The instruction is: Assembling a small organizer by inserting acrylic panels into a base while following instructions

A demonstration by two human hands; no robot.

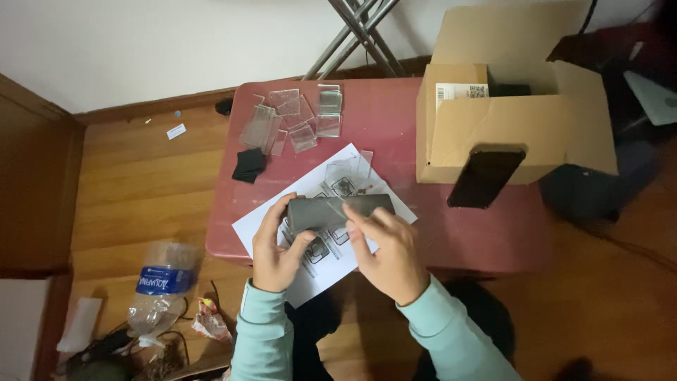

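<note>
Grey slab (338,209) sits level between both hands above the paper (321,204) on the red desk (395,134): left hand (276,243) clamps its left end, right hand (386,247) rests fingers on its right half. Clear plates (293,116) lie far left, box (508,113) far right.

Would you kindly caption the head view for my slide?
Both hands, left hand and right hand, hold a dark flat slab over a white sheet.
</note>
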